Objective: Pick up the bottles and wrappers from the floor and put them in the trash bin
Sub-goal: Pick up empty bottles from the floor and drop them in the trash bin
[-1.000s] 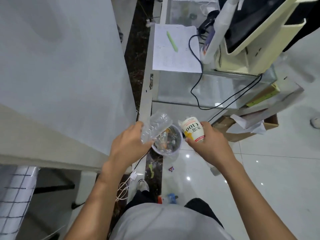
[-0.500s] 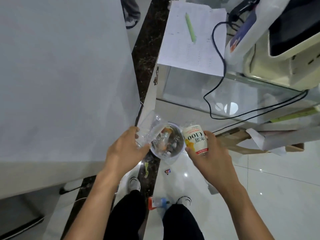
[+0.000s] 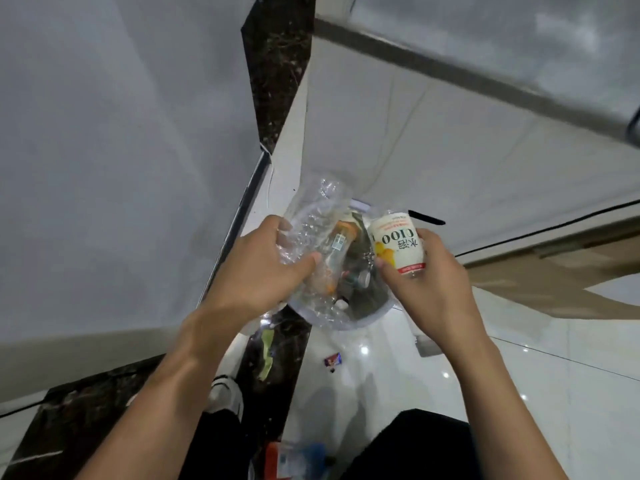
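The left hand (image 3: 258, 268) grips a crumpled clear bottle (image 3: 313, 220) over the trash bin (image 3: 360, 317); the right hand (image 3: 427, 289) holds a C100 bottle (image 3: 398, 244) beside it. A small wrapper (image 3: 332, 360) lies on the floor (image 3: 536, 393).

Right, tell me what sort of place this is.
Probably an indoor office or workroom, though that is a guess. The floor is glossy white tile with a dark marble strip, a large white tabletop stands on the left, and a small trash bin sits on the floor beside it.
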Tool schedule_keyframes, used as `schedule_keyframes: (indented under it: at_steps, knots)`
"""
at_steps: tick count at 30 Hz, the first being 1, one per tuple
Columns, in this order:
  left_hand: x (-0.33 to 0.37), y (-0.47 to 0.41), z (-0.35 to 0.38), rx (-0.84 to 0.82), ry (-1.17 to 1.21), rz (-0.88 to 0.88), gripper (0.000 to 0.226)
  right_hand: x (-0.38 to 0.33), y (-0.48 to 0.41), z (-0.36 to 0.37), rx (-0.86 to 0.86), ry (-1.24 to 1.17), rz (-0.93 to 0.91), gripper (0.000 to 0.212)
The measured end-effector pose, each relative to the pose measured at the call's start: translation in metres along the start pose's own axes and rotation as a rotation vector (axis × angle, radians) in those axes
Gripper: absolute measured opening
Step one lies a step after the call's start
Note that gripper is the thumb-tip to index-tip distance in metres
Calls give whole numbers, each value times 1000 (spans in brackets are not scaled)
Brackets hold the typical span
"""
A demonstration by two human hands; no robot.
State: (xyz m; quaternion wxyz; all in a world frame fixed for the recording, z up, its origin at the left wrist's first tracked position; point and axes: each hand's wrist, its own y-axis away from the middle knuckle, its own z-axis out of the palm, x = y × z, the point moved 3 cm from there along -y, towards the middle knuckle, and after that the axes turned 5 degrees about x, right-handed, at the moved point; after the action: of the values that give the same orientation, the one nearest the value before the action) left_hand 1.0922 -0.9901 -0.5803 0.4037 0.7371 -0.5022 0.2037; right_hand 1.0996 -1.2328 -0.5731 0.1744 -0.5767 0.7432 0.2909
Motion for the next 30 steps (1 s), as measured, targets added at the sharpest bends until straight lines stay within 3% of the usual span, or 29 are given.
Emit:
schedule_keyframes:
  at_steps: [5,10,15,18,21,25,30]
  knots:
    - [-29,-33,45,-72,134,46,40,48,-41,64,31,4,-35,60]
    - [-41,-37,50,-51,287,20,55,78,-71,105,54,-75,-68,52]
    - [-23,-41,45,-37,443,54,49,83,-67,120,55,-349,-112,41]
    - [-14,-40,57,-87,459,31,55,83,-54,132,-12,-411,-170,63]
    - [-18,-38,67,-109,426,17,55,87,-50,133,-8,-272,-237,76]
    - [-21,-40,71,-163,480,42,54,96,-58,120,46,-255,-211,70]
    - [-13,-48,74,-98,707,101,50,95,-72,105,172,-356,-128,56]
